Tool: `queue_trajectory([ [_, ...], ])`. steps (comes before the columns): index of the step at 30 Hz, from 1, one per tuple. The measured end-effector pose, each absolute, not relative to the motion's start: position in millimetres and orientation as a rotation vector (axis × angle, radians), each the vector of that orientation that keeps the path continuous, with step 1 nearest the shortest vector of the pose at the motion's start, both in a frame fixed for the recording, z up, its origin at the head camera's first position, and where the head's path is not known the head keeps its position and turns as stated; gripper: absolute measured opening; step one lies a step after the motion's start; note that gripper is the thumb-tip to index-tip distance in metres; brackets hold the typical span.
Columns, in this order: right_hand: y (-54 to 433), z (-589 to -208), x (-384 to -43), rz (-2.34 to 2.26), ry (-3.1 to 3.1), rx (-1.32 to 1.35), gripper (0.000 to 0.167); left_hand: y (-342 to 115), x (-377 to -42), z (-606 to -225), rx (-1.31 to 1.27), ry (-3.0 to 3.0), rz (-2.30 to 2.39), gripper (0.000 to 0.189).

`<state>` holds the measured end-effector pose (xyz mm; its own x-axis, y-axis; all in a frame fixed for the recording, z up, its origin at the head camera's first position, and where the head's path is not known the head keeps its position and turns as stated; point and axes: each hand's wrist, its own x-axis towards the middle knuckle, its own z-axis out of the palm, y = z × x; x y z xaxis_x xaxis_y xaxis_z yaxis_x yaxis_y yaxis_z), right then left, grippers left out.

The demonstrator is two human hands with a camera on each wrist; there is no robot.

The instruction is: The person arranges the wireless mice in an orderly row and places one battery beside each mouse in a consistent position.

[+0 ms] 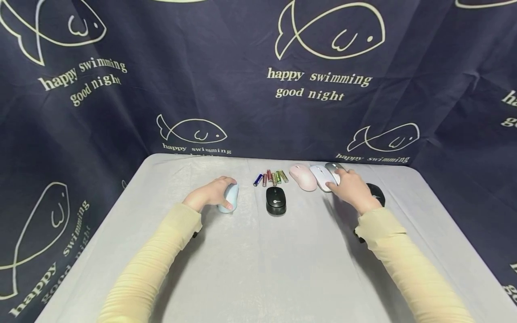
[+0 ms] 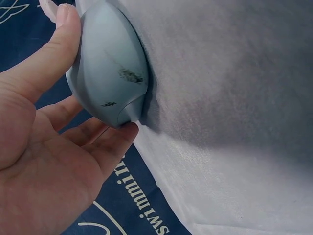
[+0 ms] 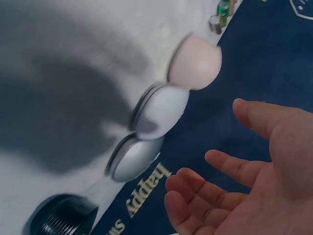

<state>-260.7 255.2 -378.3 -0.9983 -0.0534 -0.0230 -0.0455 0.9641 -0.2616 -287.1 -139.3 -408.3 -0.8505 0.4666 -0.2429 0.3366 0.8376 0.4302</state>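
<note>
My left hand (image 1: pixel 210 192) grips a light blue computer mouse (image 1: pixel 231 197) at the left of the table, tilted up on its side. Dark smudges mark its shell in the left wrist view, where the thumb lies along one side and fingertips touch the other end. My right hand (image 1: pixel 352 188) hovers with loosely bent, spread fingers, holding nothing. In the head view it overlaps a white mouse (image 1: pixel 321 175) and a grey mouse (image 1: pixel 333 168); the right wrist view shows a gap between fingers and mice. A pink mouse (image 1: pixel 304 177) stands beside the white one.
Several small batteries, a blue battery (image 1: pixel 258 180) among them, lie near the back edge. In front of them sits a black mouse (image 1: pixel 276 201). Another black, ribbed mouse (image 3: pixel 63 215) is partly behind my right wrist. A dark blue fish-print curtain (image 1: pixel 250 89) surrounds the pale-covered table (image 1: pixel 258 269).
</note>
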Motion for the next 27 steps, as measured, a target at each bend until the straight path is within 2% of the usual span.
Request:
queue_trajectory([
  [18,306.6,-396.9,-262.9,-0.266,3.16,-0.026,0.064,-139.0,-286.9,-408.7,0.59,2.671,0.558,0.088],
  [27,319.0,-408.6,-257.5,-0.303,3.12,0.096,0.064,-139.3,-286.3,-408.3,0.589,2.677,0.536,0.088],
])
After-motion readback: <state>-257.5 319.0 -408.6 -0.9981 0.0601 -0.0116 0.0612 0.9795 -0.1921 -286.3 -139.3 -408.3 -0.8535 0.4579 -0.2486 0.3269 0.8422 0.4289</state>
